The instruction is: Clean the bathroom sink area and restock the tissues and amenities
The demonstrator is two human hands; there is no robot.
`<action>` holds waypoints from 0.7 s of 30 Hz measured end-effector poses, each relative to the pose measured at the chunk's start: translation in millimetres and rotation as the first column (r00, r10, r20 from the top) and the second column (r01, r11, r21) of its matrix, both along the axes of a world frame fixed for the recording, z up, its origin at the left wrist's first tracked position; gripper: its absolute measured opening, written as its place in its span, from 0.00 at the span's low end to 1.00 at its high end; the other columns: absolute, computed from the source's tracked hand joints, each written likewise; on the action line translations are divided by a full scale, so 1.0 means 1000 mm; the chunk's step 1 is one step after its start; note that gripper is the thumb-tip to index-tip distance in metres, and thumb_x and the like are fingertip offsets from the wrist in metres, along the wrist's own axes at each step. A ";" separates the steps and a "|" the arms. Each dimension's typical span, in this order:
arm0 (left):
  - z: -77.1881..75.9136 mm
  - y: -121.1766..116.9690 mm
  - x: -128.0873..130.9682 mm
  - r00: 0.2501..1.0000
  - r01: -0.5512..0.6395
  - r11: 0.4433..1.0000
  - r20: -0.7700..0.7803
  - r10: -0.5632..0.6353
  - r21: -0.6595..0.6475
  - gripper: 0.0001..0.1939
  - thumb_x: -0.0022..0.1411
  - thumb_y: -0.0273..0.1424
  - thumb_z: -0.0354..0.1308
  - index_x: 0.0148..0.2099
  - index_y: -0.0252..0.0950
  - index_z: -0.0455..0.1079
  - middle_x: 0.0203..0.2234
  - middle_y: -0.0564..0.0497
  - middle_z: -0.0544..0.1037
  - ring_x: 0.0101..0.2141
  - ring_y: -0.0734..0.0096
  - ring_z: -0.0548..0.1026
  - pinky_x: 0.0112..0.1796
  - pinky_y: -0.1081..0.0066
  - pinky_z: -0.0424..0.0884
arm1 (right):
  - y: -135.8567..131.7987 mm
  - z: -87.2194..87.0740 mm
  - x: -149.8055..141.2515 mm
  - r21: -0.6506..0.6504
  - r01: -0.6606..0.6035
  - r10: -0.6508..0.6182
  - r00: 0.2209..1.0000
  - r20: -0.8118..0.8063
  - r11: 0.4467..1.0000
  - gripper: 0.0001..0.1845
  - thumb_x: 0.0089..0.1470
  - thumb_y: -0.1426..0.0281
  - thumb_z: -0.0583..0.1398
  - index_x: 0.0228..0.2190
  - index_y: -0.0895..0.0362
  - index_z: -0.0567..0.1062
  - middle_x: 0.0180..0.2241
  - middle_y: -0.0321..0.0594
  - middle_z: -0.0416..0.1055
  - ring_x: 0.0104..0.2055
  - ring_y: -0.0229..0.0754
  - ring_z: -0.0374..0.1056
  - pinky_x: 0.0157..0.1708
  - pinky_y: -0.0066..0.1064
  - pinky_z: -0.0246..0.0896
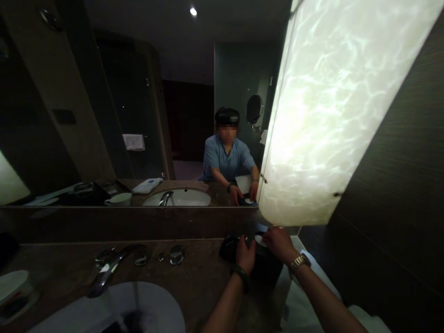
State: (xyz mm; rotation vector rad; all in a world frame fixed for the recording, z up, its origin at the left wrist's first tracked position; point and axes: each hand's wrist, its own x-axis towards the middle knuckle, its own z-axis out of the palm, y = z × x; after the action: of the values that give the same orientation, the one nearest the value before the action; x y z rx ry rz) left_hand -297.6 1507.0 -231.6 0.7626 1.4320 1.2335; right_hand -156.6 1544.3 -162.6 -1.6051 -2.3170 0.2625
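Note:
A black box (265,268), which looks like a tissue box, stands on the counter at the right, below the mirror. Something white, like tissue (260,240), shows in the opening on its top. My left hand (245,255) grips the box at its left side, thumb and fingers against it. Over the far right part of the box, my right hand (280,243) has its fingers curled down beside the white patch. What those fingertips pinch is hidden. A dark rounded object (229,247) lies just left of my left hand.
At the lower left is a white basin (166,307) with a dark item in it, under a chrome faucet (111,270). A white cup (15,293) stands at the far left. A glowing lamp panel (322,106) hangs above right. White towels (308,303) lie below my right forearm.

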 end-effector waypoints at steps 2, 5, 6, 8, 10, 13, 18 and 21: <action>-0.001 -0.001 -0.003 0.998 0.026 1.000 -0.050 -0.025 0.011 0.23 0.59 0.27 0.58 0.56 0.23 0.63 0.56 0.25 0.67 0.60 0.47 0.64 0.60 0.61 0.56 | 0.006 -0.004 0.009 0.007 0.067 -0.066 0.992 -0.106 0.998 0.12 0.53 0.67 0.57 0.25 0.54 0.79 0.29 0.45 0.79 0.35 0.51 0.73 0.38 0.40 0.64; 0.006 -0.004 -0.011 0.991 0.053 0.998 -0.122 -0.048 0.039 0.22 0.57 0.27 0.59 0.54 0.28 0.64 0.54 0.30 0.70 0.57 0.49 0.67 0.58 0.62 0.58 | 0.003 -0.011 0.027 0.006 0.191 -0.182 0.946 -0.269 0.982 0.20 0.59 0.60 0.50 0.33 0.56 0.78 0.31 0.45 0.79 0.34 0.49 0.74 0.35 0.38 0.67; 0.009 -0.005 -0.013 0.987 0.062 0.996 -0.150 -0.052 0.063 0.23 0.56 0.26 0.60 0.54 0.29 0.64 0.54 0.31 0.70 0.57 0.50 0.66 0.58 0.63 0.58 | -0.002 -0.013 0.031 0.017 0.222 -0.206 0.927 -0.313 0.975 0.22 0.60 0.59 0.48 0.35 0.57 0.78 0.34 0.46 0.79 0.36 0.48 0.74 0.37 0.39 0.68; 0.018 -0.002 -0.015 0.976 0.089 0.987 -0.209 -0.059 0.135 0.26 0.52 0.23 0.62 0.54 0.31 0.65 0.55 0.34 0.69 0.58 0.52 0.65 0.60 0.63 0.55 | -0.014 -0.016 0.032 0.084 0.272 -0.218 0.890 -0.399 0.959 0.22 0.58 0.56 0.51 0.40 0.59 0.76 0.39 0.50 0.77 0.40 0.49 0.72 0.43 0.41 0.68; 0.027 0.006 -0.013 0.964 0.121 0.972 -0.259 -0.066 0.202 0.29 0.48 0.21 0.64 0.55 0.33 0.67 0.57 0.36 0.68 0.60 0.51 0.63 0.61 0.62 0.52 | -0.027 -0.018 0.025 0.165 0.268 -0.168 0.874 -0.456 0.949 0.22 0.53 0.57 0.58 0.42 0.60 0.75 0.43 0.52 0.74 0.44 0.52 0.70 0.47 0.44 0.66; 0.036 0.029 -0.009 0.952 0.180 0.958 -0.286 -0.112 0.224 0.22 0.46 0.20 0.64 0.47 0.34 0.73 0.49 0.38 0.76 0.54 0.47 0.69 0.58 0.55 0.58 | -0.032 -0.019 0.014 0.114 0.218 -0.116 0.814 -0.569 0.969 0.16 0.46 0.62 0.62 0.36 0.55 0.79 0.40 0.48 0.74 0.44 0.53 0.69 0.51 0.48 0.63; 0.046 0.061 -0.021 0.958 0.211 0.951 -0.243 -0.155 0.226 0.06 0.53 0.22 0.58 0.35 0.32 0.74 0.33 0.42 0.79 0.37 0.58 0.77 0.42 0.62 0.72 | -0.011 -0.019 0.030 -0.154 0.306 -0.297 0.504 -0.811 0.939 0.23 0.40 0.51 0.63 0.31 0.57 0.81 0.34 0.49 0.79 0.41 0.57 0.73 0.48 0.53 0.66; 0.054 0.059 -0.028 0.948 0.199 0.937 -0.298 -0.110 0.287 0.22 0.49 0.20 0.60 0.49 0.32 0.73 0.42 0.42 0.78 0.44 0.58 0.75 0.48 0.62 0.70 | -0.005 -0.024 0.043 -0.266 0.265 -0.355 0.389 -0.850 0.927 0.30 0.39 0.47 0.64 0.35 0.58 0.81 0.36 0.50 0.81 0.42 0.57 0.75 0.43 0.50 0.70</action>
State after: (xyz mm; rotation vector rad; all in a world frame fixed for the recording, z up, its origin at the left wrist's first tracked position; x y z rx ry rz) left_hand -325.2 1565.7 -177.8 1.2883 1.3790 1.2818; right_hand -113.6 1539.3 -186.2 -1.3679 -1.1498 0.8878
